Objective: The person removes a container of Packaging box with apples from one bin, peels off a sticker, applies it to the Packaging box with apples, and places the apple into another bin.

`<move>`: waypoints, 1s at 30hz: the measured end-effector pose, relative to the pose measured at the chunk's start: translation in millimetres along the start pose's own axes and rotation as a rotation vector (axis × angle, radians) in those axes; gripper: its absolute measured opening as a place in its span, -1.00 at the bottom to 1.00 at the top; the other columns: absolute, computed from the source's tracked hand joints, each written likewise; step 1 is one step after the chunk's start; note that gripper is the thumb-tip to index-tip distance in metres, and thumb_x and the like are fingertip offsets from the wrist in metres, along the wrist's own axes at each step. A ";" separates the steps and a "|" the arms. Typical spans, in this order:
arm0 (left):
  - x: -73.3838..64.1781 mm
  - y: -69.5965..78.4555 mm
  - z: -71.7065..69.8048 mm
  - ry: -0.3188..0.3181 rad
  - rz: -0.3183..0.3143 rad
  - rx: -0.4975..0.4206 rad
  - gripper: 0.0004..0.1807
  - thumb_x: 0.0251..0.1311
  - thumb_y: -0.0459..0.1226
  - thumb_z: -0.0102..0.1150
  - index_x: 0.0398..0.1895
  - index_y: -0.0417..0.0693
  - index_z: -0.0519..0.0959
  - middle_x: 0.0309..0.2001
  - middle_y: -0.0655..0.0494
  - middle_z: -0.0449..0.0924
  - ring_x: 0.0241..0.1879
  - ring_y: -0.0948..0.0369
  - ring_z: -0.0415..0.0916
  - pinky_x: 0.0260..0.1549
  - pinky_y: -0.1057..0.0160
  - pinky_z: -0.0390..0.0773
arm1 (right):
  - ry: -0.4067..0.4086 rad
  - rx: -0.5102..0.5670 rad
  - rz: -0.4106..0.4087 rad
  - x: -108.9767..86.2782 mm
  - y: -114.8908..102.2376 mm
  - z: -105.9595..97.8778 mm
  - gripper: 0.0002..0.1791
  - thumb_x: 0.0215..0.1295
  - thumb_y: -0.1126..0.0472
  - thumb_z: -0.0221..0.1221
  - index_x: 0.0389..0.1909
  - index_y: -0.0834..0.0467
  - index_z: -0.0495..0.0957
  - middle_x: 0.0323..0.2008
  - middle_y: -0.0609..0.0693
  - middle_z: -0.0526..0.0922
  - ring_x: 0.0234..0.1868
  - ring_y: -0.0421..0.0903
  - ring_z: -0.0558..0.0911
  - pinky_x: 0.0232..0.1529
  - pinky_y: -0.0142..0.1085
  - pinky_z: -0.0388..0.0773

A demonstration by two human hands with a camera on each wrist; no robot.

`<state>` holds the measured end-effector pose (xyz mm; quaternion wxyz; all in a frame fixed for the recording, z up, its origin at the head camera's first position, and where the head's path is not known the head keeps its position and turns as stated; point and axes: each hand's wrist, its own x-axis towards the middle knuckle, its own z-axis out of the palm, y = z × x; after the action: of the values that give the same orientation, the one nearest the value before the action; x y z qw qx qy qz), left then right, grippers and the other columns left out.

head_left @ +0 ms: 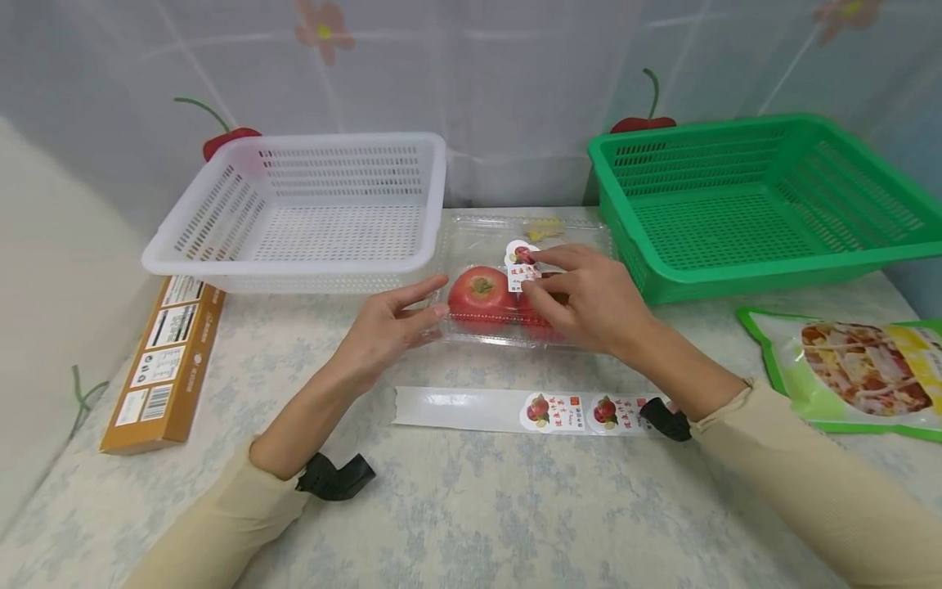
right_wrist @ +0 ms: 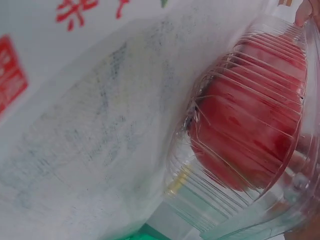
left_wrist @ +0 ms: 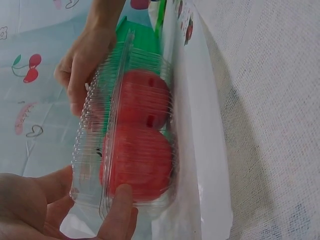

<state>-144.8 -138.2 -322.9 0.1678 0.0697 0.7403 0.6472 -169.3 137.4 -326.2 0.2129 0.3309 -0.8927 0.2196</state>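
Observation:
A clear plastic clamshell box (head_left: 459,233) sits at mid-table with two red, tomato-like fruits (head_left: 482,296) inside. My left hand (head_left: 386,331) grips the box's left end, thumb and fingers on either side of its edge in the left wrist view. Over the lid, my right hand (head_left: 596,298) holds a white apple-print sticker (head_left: 519,278) by its right side with bent thumb and forefinger. The sticker lies against the lid, partly covered by the fingertips. In the right wrist view the box's ribbed side wall (right_wrist: 245,112) shows one fruit close behind it.
A sticker backing strip (head_left: 456,406) with more apple stickers lies in front of the box. Behind stand a white basket (head_left: 294,267) at left and a green basket (head_left: 758,270) at right. An orange carton (head_left: 165,368) lies far left, a green food bag (head_left: 857,368) far right.

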 end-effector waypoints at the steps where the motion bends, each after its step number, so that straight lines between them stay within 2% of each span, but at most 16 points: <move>1: 0.3 0.0 0.0 0.000 0.000 -0.001 -0.42 0.36 -0.33 0.19 0.43 -0.04 0.36 0.43 0.03 0.25 0.18 0.02 0.51 0.02 0.19 0.57 | -0.007 -0.001 0.006 0.3 -0.3 -0.4 -0.66 0.32 0.07 0.13 -0.38 0.17 0.81 0.00 0.14 0.68 0.12 0.07 0.57 0.01 0.03 0.56; 4: 0.7 -0.1 -0.7 -0.002 -0.001 -0.009 -0.42 0.36 -0.34 0.18 0.43 -0.05 0.35 0.44 0.02 0.24 0.19 0.01 0.49 0.02 0.18 0.57 | -0.050 -0.045 0.036 1.1 -1.5 -1.7 -0.67 0.32 0.06 0.13 -0.29 0.16 0.80 0.12 0.17 0.61 0.24 0.12 0.47 0.19 0.04 0.44; 7: 0.0 -0.2 -1.6 -0.002 -0.007 -0.009 -0.43 0.36 -0.35 0.18 0.43 -0.06 0.36 0.44 0.02 0.24 0.17 -0.01 0.50 0.02 0.18 0.58 | -0.128 -0.137 0.086 1.5 -3.1 -2.9 -0.59 0.35 -0.02 0.10 0.00 0.13 0.72 0.28 0.20 0.47 0.36 0.19 0.31 0.36 0.09 0.21; 10: -0.3 -0.2 -1.6 -0.002 -0.011 -0.002 -0.43 0.36 -0.34 0.18 0.43 -0.05 0.37 0.43 0.03 0.25 0.15 -0.02 0.53 0.02 0.18 0.58 | -0.217 -0.217 0.138 2.4 -4.1 -3.6 -0.43 0.39 -0.14 0.03 0.28 0.07 0.53 0.40 0.20 0.31 0.44 0.21 0.16 0.40 0.15 0.06; 12: -0.1 -0.2 -1.3 -0.001 -0.010 0.000 -0.44 0.36 -0.34 0.18 0.42 -0.04 0.37 0.43 0.04 0.26 0.13 -0.03 0.54 0.02 0.18 0.58 | -0.243 -0.228 0.153 3.3 -3.6 -4.0 -0.37 0.40 -0.20 0.00 0.36 0.07 0.45 0.44 0.20 0.24 0.46 0.21 0.10 0.40 0.18 0.03; 13: 0.1 -0.2 -1.0 -0.002 -0.009 0.001 -0.44 0.36 -0.34 0.18 0.42 -0.04 0.37 0.43 0.04 0.26 0.12 -0.03 0.54 0.02 0.18 0.58 | -0.238 -0.213 0.151 3.4 -2.9 -4.1 -0.38 0.40 -0.20 0.00 0.33 0.07 0.48 0.44 0.20 0.24 0.46 0.21 0.10 0.40 0.18 0.03; 15: 1.2 -0.3 -0.3 -0.003 -0.009 -0.005 -0.44 0.36 -0.34 0.18 0.42 -0.04 0.37 0.43 0.03 0.26 0.13 -0.02 0.54 0.02 0.18 0.58 | -0.192 -0.165 0.110 2.8 -0.8 -4.3 -0.46 0.40 -0.14 0.05 0.20 0.11 0.60 0.41 0.20 0.30 0.44 0.19 0.16 0.40 0.15 0.07; 18: 2.4 -0.8 -0.7 -0.003 -0.009 -0.016 -0.43 0.35 -0.35 0.19 0.42 -0.05 0.37 0.43 0.02 0.26 0.16 -0.01 0.52 0.01 0.17 0.58 | -0.094 -0.065 -0.007 2.0 3.4 -3.1 -0.63 0.35 0.00 0.15 -0.11 0.18 0.76 0.25 0.19 0.50 0.34 0.18 0.33 0.36 0.07 0.18; 20: 3.0 -0.9 -1.0 -0.001 -0.010 -0.023 -0.43 0.35 -0.36 0.19 0.42 -0.07 0.37 0.42 0.02 0.27 0.17 -0.01 0.51 0.01 0.18 0.58 | -0.049 -0.001 -0.079 1.3 6.1 -2.5 -0.70 0.31 0.08 0.19 -0.29 0.20 0.80 0.16 0.18 0.59 0.27 0.16 0.41 0.34 0.03 0.22; 22: 2.7 -0.7 -1.4 0.001 -0.013 -0.029 -0.43 0.34 -0.36 0.20 0.42 -0.08 0.37 0.42 0.01 0.27 0.17 -0.02 0.51 0.01 0.18 0.58 | -0.033 0.046 -0.116 0.6 7.9 -2.4 -0.73 0.27 0.10 0.22 -0.35 0.20 0.80 0.09 0.15 0.63 0.22 0.14 0.45 0.32 0.01 0.25; 24: 2.4 -0.5 -1.6 -0.001 -0.015 -0.039 -0.42 0.33 -0.37 0.20 0.41 -0.10 0.37 0.42 -0.02 0.27 0.16 -0.04 0.51 0.01 0.18 0.58 | -0.049 0.061 -0.121 -0.7 9.1 -3.0 -0.74 0.26 0.08 0.23 -0.32 0.17 0.80 0.11 0.14 0.62 0.23 0.13 0.43 0.32 0.03 0.24; 27: 1.5 -1.3 -2.1 -0.013 -0.016 -0.052 -0.41 0.32 -0.36 0.22 0.42 -0.12 0.37 0.42 -0.06 0.26 0.15 -0.09 0.51 0.02 0.16 0.58 | -0.140 0.000 -0.126 -2.7 8.8 -4.9 -0.64 0.30 -0.03 0.20 -0.02 0.05 0.74 0.25 0.15 0.49 0.33 0.14 0.31 0.36 0.11 0.13; 30: 0.3 -2.4 -2.9 -0.016 -0.013 -0.054 -0.41 0.32 -0.37 0.22 0.42 -0.12 0.36 0.42 -0.05 0.26 0.16 -0.10 0.50 0.02 0.15 0.58 | -0.247 -0.073 -0.150 -2.3 7.0 -5.8 -0.53 0.37 -0.13 0.11 0.23 -0.09 0.59 0.40 0.12 0.32 0.44 0.15 0.13 0.42 0.15 -0.06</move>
<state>-145.7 -141.1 -325.0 0.1799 0.0653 0.7217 0.6652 -171.1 146.5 -324.5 0.1292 0.4131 -0.8923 0.1284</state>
